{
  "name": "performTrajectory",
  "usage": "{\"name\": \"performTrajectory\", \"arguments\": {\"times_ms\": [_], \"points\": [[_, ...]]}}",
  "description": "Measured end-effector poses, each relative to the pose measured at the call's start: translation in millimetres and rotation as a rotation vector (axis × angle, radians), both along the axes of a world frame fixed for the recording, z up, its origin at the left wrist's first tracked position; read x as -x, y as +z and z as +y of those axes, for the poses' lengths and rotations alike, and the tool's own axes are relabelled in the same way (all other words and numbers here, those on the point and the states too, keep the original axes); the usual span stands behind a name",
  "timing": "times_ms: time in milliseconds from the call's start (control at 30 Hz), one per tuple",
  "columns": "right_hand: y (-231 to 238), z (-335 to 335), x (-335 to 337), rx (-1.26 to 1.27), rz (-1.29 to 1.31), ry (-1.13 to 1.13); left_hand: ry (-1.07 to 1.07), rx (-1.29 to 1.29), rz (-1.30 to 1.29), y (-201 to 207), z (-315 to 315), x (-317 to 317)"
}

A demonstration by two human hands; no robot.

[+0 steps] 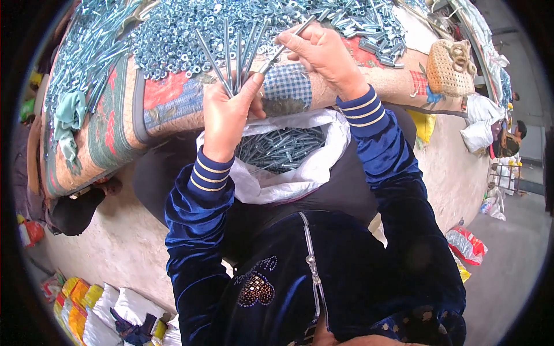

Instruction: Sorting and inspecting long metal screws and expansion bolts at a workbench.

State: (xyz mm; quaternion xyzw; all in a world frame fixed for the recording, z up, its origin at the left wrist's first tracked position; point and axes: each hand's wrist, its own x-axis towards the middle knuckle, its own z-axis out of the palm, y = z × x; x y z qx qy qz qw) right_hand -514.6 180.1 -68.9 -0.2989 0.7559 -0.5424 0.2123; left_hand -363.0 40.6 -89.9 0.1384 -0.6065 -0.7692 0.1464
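My left hand (226, 112) is closed around several slim metal rods (239, 55), which fan upward from between the thumb and fingers. In my right hand (330, 57), one more metal rod (273, 60) is pinched between thumb and fingers. It slants down to the left, and its lower end meets the tip of my left thumb; whether a sleeve or nut sits on that end is too small to tell. Below both hands, an open white sack (334, 151) on my lap contains many metal bolt-like pieces (283, 147).
A padded, patterned cloth (285, 86) covers the work table. On it lie heaps of small nuts (167, 49), long rods (86, 40) and short tubes (381, 34). A woven basket (449, 69) stands at the right edge, a green cloth (70, 115) at the left. Filled bags (104, 308) lie on the floor.
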Motion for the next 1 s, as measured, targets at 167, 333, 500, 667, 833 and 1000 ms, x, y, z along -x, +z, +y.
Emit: {"name": "performTrajectory", "arguments": {"times_ms": [167, 333, 500, 667, 833, 1000], "points": [[-3, 1, -6, 0.234, -0.135, 0.27, -0.036, 0.02, -0.021, 6, 3, 1], [10, -4, -13, -0.062, -0.06, 0.152, 0.076, 0.164, 0.061, 0, 12, -2], [17, 5, -14, -0.033, 0.068, 0.295, 0.002, 0.093, -0.142, 3, 4, -3], [6, 32, 39, -0.085, 0.639, 0.214, -0.037, -0.141, -0.057, -4, -21, -1], [-35, 26, 114, -0.563, 1.444, -0.237, -0.181, -0.331, -0.122, -4, -21, 2], [-14, 17, 101, -0.464, 1.583, -0.275, -0.197, -0.398, -0.152, -2, -20, 1]]}}
